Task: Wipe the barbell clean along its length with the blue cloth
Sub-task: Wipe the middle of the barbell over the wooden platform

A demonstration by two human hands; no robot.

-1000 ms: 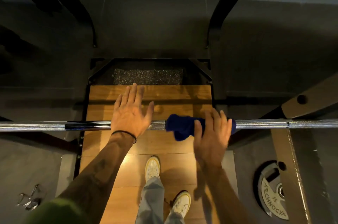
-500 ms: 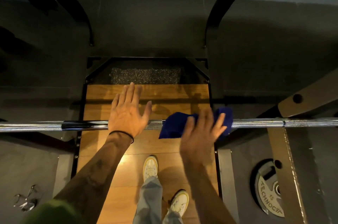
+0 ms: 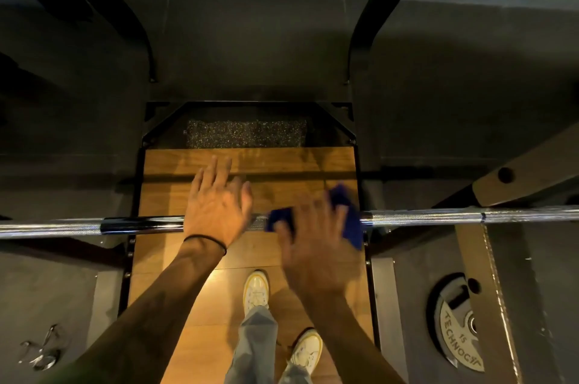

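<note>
The chrome barbell [image 3: 438, 217] runs level across the view at waist height. My left hand [image 3: 216, 208] rests flat on the bar near its middle, fingers straight and pointing away from me. The blue cloth [image 3: 349, 220] is draped over the bar just to the right of that hand. My right hand [image 3: 313, 242], blurred by motion, lies on the cloth with its fingers spread over it, pressing it onto the bar. It hides most of the cloth.
Under the bar lies a wooden platform [image 3: 175, 258], with my white shoes [image 3: 257, 288] on it. Black rack uprights [image 3: 369, 23] curve up behind. A grey weight plate [image 3: 460, 333] lies at lower right, metal clips [image 3: 40, 352] at lower left.
My right hand has slid left along the bar toward my left hand, and the bunched cloth has spread out under it. The left hand has stayed put.
</note>
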